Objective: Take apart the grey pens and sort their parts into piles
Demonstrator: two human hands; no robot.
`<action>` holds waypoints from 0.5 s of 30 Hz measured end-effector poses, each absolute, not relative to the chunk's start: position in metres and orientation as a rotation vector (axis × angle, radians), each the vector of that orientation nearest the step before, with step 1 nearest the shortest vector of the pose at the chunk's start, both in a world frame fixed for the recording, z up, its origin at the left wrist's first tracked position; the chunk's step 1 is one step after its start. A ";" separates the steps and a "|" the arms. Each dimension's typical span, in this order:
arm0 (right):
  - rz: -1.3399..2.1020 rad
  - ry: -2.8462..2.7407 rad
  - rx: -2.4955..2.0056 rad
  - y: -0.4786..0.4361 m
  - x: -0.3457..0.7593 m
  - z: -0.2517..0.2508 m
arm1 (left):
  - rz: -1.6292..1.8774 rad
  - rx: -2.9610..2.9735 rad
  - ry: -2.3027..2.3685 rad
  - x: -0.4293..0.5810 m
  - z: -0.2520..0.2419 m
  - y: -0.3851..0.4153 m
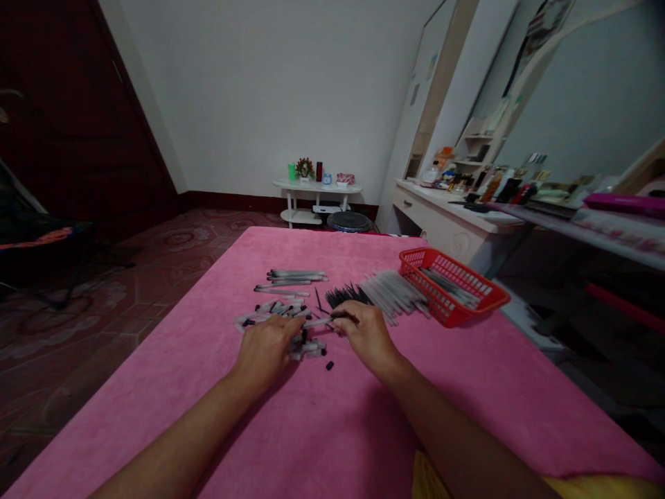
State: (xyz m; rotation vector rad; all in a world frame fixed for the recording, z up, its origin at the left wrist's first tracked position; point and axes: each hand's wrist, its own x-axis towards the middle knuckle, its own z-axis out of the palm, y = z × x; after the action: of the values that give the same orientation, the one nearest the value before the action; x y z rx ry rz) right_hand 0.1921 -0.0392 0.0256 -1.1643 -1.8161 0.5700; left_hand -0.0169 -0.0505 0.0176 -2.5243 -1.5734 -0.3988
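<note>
A slim, translucent pen piece [318,322] spans the gap between my hands. My left hand [267,343] pinches its left end, above a heap of clear pen caps [278,307] with black ends. The fingertips of my right hand [365,335] close on the other end; the exact joint between the parts is too small to make out. Just beyond my right hand lie dark, pointed pen parts [346,294] and a spread of clear pen barrels [395,294]. Farther left, several pens [294,278] lie in a row. One small black piece [330,365] sits alone nearer me.
A red plastic basket [451,315] holding more pen parts stands at right on the pink-covered table [312,430]. Beyond are a white side table [312,186] and a black round stool [349,221]. A white dresser [447,218] with bottles stands at right.
</note>
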 end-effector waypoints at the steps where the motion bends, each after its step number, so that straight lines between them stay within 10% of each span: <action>1: 0.545 -1.820 -1.149 -0.039 0.192 0.026 | -0.378 -2.524 -1.578 -0.016 0.018 -0.051; 15: 0.291 -1.834 -0.983 -0.032 0.205 0.029 | -0.841 -2.730 -1.863 -0.017 0.027 -0.051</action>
State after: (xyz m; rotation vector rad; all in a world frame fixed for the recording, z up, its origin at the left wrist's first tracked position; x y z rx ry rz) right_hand 0.2052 -0.0325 0.0290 -0.9835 -1.8340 0.2915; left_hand -0.0166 -0.0506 0.0272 -2.7298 -1.8631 -0.8410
